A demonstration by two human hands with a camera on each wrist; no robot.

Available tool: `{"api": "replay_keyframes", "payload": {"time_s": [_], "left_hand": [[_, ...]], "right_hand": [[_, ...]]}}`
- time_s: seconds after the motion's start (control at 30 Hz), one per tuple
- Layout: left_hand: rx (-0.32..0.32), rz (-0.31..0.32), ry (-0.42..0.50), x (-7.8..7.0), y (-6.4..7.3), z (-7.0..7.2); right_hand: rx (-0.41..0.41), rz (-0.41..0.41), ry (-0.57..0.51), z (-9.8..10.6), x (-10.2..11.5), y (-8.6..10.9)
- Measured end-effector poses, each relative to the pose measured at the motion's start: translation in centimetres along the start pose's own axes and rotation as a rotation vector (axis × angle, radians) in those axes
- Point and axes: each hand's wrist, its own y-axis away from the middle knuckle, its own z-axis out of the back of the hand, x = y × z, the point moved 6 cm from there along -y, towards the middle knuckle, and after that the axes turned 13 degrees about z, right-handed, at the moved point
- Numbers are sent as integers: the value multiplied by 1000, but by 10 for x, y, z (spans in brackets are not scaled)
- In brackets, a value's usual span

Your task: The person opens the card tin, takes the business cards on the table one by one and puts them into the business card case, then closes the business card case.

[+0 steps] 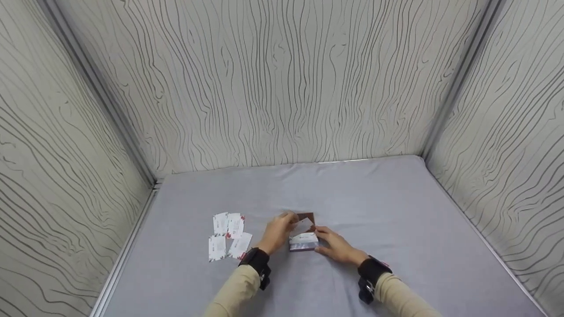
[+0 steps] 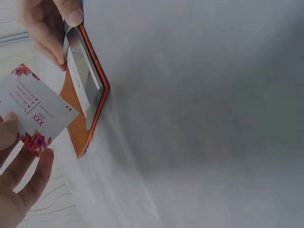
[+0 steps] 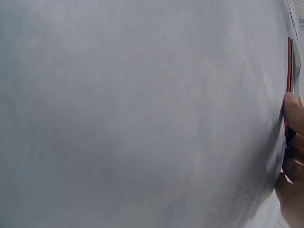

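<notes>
A white business card with red and purple patterned corners is pinched by my left hand, tilted over an open brown card holder. In the left wrist view the holder shows orange-brown leather and a clear pocket with a white card inside. My right hand grips the holder by its right edge, thumb at the near side. At the right border of the right wrist view, the right hand is partly cut off, its fingers against the holder's red-brown edge.
Several white business cards with floral corners lie on the grey cloth-covered table, left of the left hand, some overlapping. Wood-grain patterned panels enclose the table at the back and both sides.
</notes>
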Motion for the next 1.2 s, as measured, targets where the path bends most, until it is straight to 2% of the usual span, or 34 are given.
{"api": "replay_keyframes", "payload": {"time_s": [0.17, 0.33, 0.6, 0.87, 0.97, 1.2], "left_hand": [[16, -18, -60, -6, 1, -6], [11, -25, -100, -8, 2, -9], [57, 20, -179, 0, 2, -21], [80, 39, -251, 4, 6, -30], [84, 43, -286, 6, 8, -32], [98, 47, -303, 9, 12, -35]], "right_hand": [[-22, 19, 8, 1, 1, 0], [-9, -5, 10, 0, 0, 0], [-5, -28, -28, -2, -1, 2], [26, -44, -60, -5, -4, 0], [15, -38, -63, -5, -4, 0], [-18, -5, -46, -3, -1, 0]]}}
